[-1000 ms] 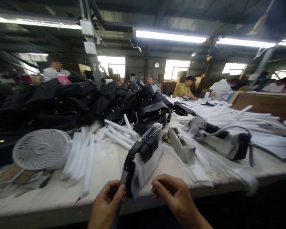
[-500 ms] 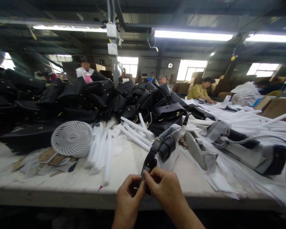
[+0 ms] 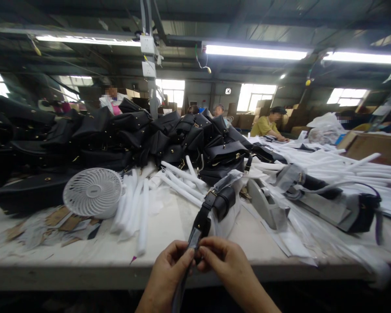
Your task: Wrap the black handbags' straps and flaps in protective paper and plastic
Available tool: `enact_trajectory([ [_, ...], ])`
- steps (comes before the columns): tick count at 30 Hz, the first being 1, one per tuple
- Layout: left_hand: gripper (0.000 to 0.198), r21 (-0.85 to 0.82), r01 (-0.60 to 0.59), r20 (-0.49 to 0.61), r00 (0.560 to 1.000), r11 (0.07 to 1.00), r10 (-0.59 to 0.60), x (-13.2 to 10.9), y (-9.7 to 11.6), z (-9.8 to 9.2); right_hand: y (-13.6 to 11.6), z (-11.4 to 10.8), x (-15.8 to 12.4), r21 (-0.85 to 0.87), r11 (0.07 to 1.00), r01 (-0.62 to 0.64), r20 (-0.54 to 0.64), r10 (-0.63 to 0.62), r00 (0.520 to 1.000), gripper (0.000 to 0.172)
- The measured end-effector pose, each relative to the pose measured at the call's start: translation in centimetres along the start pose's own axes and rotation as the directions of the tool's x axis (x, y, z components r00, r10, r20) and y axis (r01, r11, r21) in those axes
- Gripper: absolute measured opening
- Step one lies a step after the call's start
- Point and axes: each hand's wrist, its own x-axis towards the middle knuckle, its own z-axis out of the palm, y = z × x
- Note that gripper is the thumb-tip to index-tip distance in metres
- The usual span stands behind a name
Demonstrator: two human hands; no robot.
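Note:
A black strap (image 3: 202, 216) with a gold buckle runs toward me from a dark rolled bag part (image 3: 226, 201) that lies in pale wrapping on the table. Near the table's front edge, my left hand (image 3: 171, 267) pinches this strap between thumb and fingers. A grey film-like strip shows along the strap there, and its end hangs down below the hand. Close on the right, my right hand (image 3: 223, 261) is closed, its thumb and fingertips pressed together at the strap's edge. What exactly lies between those fingertips is too small to make out.
Black bags (image 3: 169, 139) are heaped along the back. A white fan (image 3: 93, 191) and white foam tubes (image 3: 143, 217) stand left; a grey tape dispenser (image 3: 267, 204) and another partly wrapped bag (image 3: 332, 200) lie right. A co-worker in a yellow top (image 3: 263, 126) sits across the table.
My hands have shifted slightly down and drawn a little apart. More of the strap and its grey strip shows, the end now hanging below my left hand. The view has turned slightly right.

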Motion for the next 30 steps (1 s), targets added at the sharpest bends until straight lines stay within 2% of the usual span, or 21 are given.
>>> enact_trajectory([
  [3, 0.035, -0.003, 0.065, 0.025, 0.998, 0.998, -0.065, -0.3, 0.4, -0.1, 0.7, 0.5, -0.1, 0.116, 0.991, -0.066, -0.051, 0.072, 0.996, 0.038],
  [7, 0.039, -0.041, 0.119, 0.018, 0.993, 0.992, -0.118, -0.5, 0.7, -0.2, 1.8, 1.2, -0.2, 0.281, 0.945, -0.168, -0.053, 0.19, 0.98, 0.05],
  [11, 0.04, -0.087, 0.169, 0.011, 0.986, 0.982, -0.169, -0.5, 0.7, -0.1, 2.7, 2.0, -0.4, 0.368, 0.92, -0.132, -0.081, 0.173, 0.982, 0.048],
  [13, 0.041, -0.087, 0.185, 0.004, 0.983, 0.979, -0.185, -0.5, 0.6, -0.1, 2.9, 2.4, -0.5, 0.303, 0.952, -0.052, -0.137, 0.098, 0.986, 0.044],
  [16, 0.044, -0.116, 0.2, -0.017, 0.979, 0.973, -0.204, -0.4, 0.3, -0.1, 2.9, 2.8, -0.7, 0.087, 0.993, 0.081, -0.255, -0.057, 0.965, 0.036],
  [19, 0.046, -0.158, 0.225, 0.019, 0.974, 0.962, -0.225, -0.4, 0.3, -0.1, 2.7, 2.9, -0.6, -0.042, 0.991, 0.127, -0.303, -0.133, 0.944, 0.029],
  [26, 0.036, -0.172, 0.217, 0.124, 0.972, 0.961, -0.197, -0.7, 1.0, 0.3, 2.0, 2.7, -0.2, -0.148, 0.98, 0.135, -0.247, -0.169, 0.954, 0.022],
  [30, 0.041, -0.2, 0.23, 0.137, 0.969, 0.952, -0.205, -0.8, 1.2, 0.7, 1.7, 3.0, 0.2, -0.159, 0.982, 0.103, -0.197, -0.134, 0.971, 0.007],
])
